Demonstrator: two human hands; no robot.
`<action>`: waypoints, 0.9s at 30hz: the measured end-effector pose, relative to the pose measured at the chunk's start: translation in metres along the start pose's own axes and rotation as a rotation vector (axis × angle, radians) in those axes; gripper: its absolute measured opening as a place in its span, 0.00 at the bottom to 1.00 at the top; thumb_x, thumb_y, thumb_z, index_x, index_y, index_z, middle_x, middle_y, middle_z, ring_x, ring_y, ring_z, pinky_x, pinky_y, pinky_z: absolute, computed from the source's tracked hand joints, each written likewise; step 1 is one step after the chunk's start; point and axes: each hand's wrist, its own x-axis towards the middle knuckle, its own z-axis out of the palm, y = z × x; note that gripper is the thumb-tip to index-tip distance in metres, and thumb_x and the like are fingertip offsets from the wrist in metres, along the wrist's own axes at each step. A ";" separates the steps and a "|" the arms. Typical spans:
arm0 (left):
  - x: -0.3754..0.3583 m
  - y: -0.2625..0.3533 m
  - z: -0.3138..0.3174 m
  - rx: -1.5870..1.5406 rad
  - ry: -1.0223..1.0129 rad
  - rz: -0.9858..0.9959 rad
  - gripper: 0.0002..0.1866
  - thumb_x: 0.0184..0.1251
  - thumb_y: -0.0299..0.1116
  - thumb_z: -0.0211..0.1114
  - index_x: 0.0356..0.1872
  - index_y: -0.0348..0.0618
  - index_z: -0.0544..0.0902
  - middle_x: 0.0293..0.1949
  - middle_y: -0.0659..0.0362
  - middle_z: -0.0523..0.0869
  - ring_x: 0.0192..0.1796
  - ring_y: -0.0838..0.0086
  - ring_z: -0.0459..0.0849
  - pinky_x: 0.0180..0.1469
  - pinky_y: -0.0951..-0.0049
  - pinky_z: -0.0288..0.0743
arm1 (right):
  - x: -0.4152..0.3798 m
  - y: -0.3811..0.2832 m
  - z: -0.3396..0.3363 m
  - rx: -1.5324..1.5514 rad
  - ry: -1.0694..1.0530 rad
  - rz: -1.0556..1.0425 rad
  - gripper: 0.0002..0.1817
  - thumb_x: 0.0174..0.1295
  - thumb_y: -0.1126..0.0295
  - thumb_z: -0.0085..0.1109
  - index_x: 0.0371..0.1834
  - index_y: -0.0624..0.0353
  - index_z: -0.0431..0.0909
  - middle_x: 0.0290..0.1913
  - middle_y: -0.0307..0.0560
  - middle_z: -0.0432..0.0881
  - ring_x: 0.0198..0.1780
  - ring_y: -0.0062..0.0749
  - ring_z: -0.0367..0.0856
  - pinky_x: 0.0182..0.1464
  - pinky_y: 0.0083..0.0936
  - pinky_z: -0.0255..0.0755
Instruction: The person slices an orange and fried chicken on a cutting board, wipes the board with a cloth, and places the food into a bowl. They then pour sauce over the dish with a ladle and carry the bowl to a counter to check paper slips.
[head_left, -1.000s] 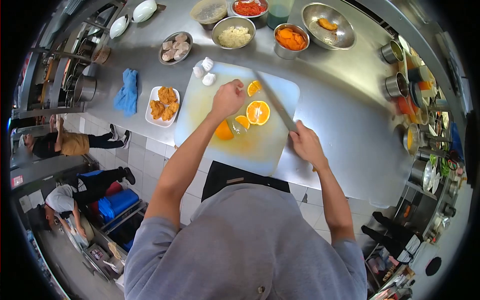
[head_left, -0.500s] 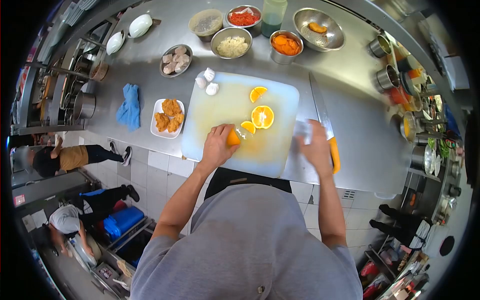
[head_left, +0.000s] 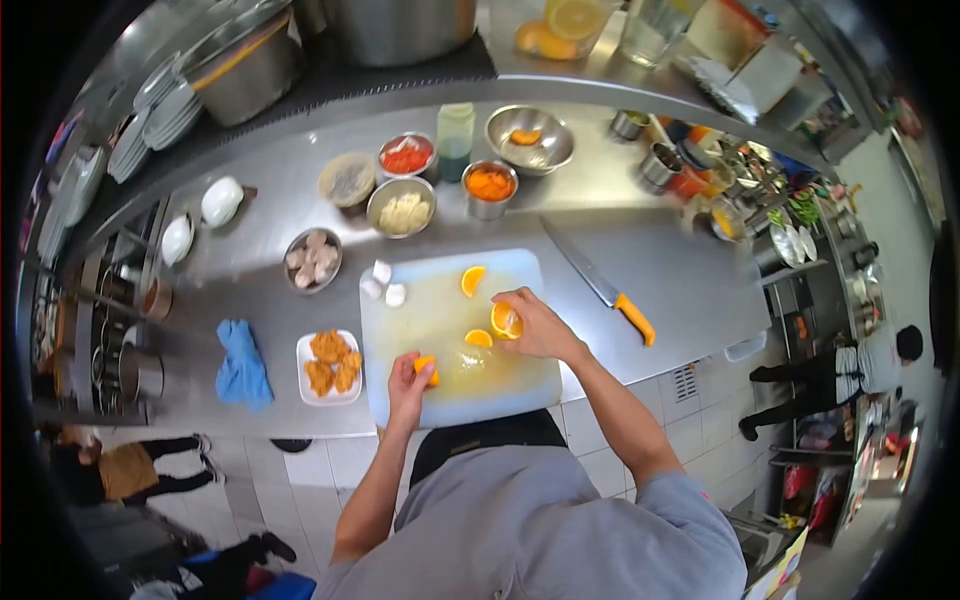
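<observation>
Steel counter [head_left: 690, 250] carries the lot. Pale cutting board [head_left: 450, 310] at its near side; knife [head_left: 614, 293] on the counter, right of the board.

Containers, largest down:
- Wide metal bowl [head_left: 558, 137], far: one orange-coloured piece, any other contents unclear.
- Metal bowl [head_left: 403, 232], beyond the board: pale chopped food.
- White dish [head_left: 330, 399], left of the board: fried brown pieces.
- Tub [head_left: 340, 203], far left of the board: contents not readable.
- Metal pot [head_left: 488, 209], far: orange slices.
- Small bowl [head_left: 330, 280], left: pale pinkish chunks.
- Bottle [head_left: 457, 122], far: dark green liquid, lower part.

Fruit, largest down:
- Cut orange [head_left: 509, 320], right part of the board, right hand [head_left: 540, 328] curved around it. Judged light, peel firm, flesh soft, cut face slippery; best held by the peel at opposite sides, gently, or juice will run.
- Orange piece [head_left: 428, 372], near left, pinched in a narrow left hand [head_left: 405, 388]. Probably lighter; grip the rind.
- Far wedge [head_left: 473, 281] and near wedge [head_left: 478, 339], loose on the board: likely tender, wet; lift by the peel edge
</observation>
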 end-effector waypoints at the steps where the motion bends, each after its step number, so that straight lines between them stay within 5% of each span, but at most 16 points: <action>1: -0.001 0.005 0.001 -0.012 -0.003 -0.027 0.27 0.67 0.26 0.75 0.63 0.39 0.72 0.53 0.55 0.83 0.55 0.73 0.83 0.54 0.72 0.81 | -0.007 -0.022 -0.018 0.022 0.023 0.033 0.40 0.46 0.67 0.77 0.67 0.52 0.72 0.60 0.56 0.76 0.61 0.57 0.78 0.63 0.41 0.74; 6: -0.002 0.079 0.045 0.104 -0.267 0.423 0.30 0.66 0.28 0.75 0.65 0.39 0.70 0.55 0.55 0.82 0.57 0.71 0.83 0.57 0.69 0.79 | 0.022 -0.095 -0.131 -0.167 0.565 -0.359 0.39 0.49 0.63 0.78 0.65 0.60 0.73 0.60 0.57 0.79 0.61 0.55 0.79 0.64 0.40 0.74; 12: 0.006 0.234 0.141 0.257 -0.385 0.917 0.36 0.62 0.30 0.79 0.66 0.36 0.67 0.58 0.52 0.81 0.60 0.69 0.81 0.63 0.68 0.74 | 0.131 -0.175 -0.256 -0.236 1.105 -0.498 0.41 0.50 0.52 0.79 0.63 0.65 0.74 0.60 0.63 0.80 0.63 0.55 0.79 0.65 0.42 0.73; 15: 0.012 0.290 0.180 0.281 -0.378 1.100 0.34 0.62 0.28 0.78 0.65 0.36 0.67 0.58 0.52 0.80 0.60 0.70 0.81 0.64 0.69 0.74 | 0.154 -0.215 -0.285 -0.087 1.037 -0.422 0.27 0.56 0.60 0.73 0.55 0.66 0.78 0.47 0.66 0.87 0.52 0.60 0.86 0.54 0.44 0.80; 18: 0.009 0.333 0.208 0.280 -0.336 1.216 0.34 0.63 0.29 0.78 0.64 0.35 0.67 0.57 0.50 0.81 0.58 0.70 0.82 0.64 0.69 0.75 | 0.173 -0.196 -0.285 -0.366 0.994 -0.049 0.43 0.49 0.49 0.79 0.62 0.67 0.74 0.59 0.64 0.80 0.63 0.57 0.78 0.65 0.42 0.73; 22: 0.012 0.375 0.236 0.327 -0.229 1.378 0.35 0.62 0.35 0.80 0.62 0.33 0.67 0.55 0.48 0.82 0.55 0.69 0.84 0.62 0.68 0.77 | 0.159 -0.151 -0.276 -0.429 1.039 -0.425 0.31 0.56 0.54 0.74 0.55 0.66 0.78 0.57 0.63 0.79 0.60 0.59 0.78 0.62 0.40 0.75; 27: 0.037 0.404 0.277 0.360 -0.103 1.513 0.34 0.60 0.40 0.82 0.55 0.33 0.69 0.48 0.48 0.86 0.50 0.71 0.86 0.57 0.69 0.80 | 0.131 -0.154 -0.281 -0.297 0.995 -0.434 0.22 0.58 0.61 0.71 0.51 0.64 0.79 0.60 0.60 0.79 0.62 0.57 0.78 0.64 0.40 0.73</action>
